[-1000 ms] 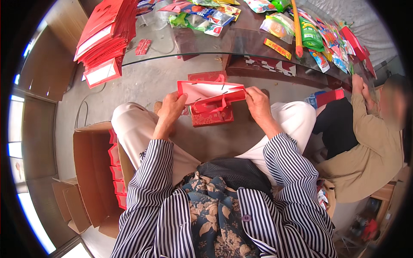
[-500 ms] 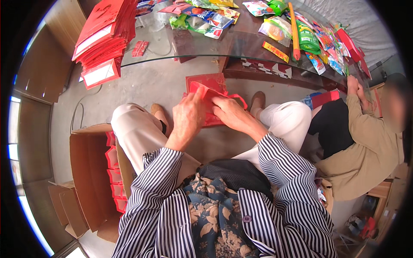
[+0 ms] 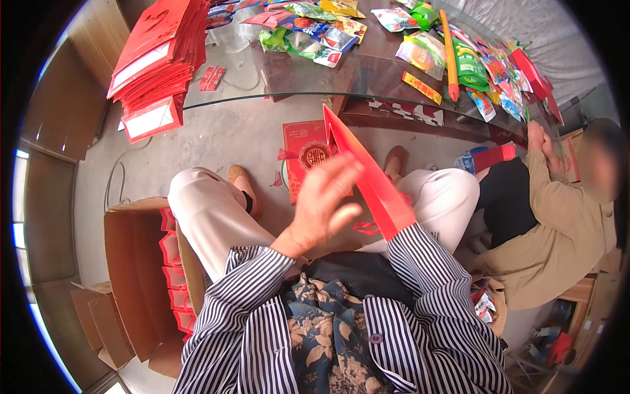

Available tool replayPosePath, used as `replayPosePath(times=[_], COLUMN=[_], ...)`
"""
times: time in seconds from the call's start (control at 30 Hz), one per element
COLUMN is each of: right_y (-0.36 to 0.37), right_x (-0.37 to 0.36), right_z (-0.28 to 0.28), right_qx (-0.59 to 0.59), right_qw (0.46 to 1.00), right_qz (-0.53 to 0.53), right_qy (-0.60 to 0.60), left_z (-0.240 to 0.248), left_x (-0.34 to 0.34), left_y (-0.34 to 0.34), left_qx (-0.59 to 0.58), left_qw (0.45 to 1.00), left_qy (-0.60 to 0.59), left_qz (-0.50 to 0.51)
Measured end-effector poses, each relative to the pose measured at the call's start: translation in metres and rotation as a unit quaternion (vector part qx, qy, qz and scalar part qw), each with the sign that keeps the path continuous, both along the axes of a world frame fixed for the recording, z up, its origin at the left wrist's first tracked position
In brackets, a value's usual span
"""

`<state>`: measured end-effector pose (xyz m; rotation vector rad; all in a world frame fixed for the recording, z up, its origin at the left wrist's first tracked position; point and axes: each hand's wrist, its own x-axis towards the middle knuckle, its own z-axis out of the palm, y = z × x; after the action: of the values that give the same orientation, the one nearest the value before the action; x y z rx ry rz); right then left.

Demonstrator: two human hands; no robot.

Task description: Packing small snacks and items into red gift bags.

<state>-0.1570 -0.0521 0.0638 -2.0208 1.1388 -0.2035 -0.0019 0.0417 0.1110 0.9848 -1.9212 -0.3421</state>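
A red paper gift bag stands tilted in front of me, its narrow side showing and red ribbon hanging near its lower end. My right sleeve runs up to the bag, and the hand beyond it is hidden in or behind the bag. Beside the bag is my left hand, open, fingers stretched and holding nothing. Its fingertips overlap the bag's edge; whether they touch it I cannot tell. Past that hand, a second red bag with a round gold emblem lies low between my feet.
Ahead is a glass table bearing a stack of red bags and colourful snack packets. A cardboard box holding several red bags stands at my left. At the right sits another person, hands near the table's edge.
The red bag has come up and turned narrow side toward me. My left hand has let go of it and opened; my right hand has gone out of sight at the bag.
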Motion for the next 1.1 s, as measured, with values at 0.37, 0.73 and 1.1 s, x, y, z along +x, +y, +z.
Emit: replayPosePath(times=[0.37,0.73,1.1], right_y=[0.024,0.056,0.084], right_x=[-0.004,-0.011,-0.019], right_z=[0.005,0.018,0.037], right_qx=[-0.001,-0.007,-0.005], right_qw=[0.998,0.992,0.984], right_qz=[-0.026,-0.047,-0.067], right_qy=[-0.061,-0.118,-0.162], left_z=[-0.024,-0.039,-0.011], left_x=[0.03,0.06,0.044], left_y=[-0.032,-0.021,-0.023], left_qx=[0.123,0.339,0.267], left_qw=[0.931,0.82,0.914], left_qy=[0.315,0.454,0.29], left_qz=[0.137,0.084,0.1])
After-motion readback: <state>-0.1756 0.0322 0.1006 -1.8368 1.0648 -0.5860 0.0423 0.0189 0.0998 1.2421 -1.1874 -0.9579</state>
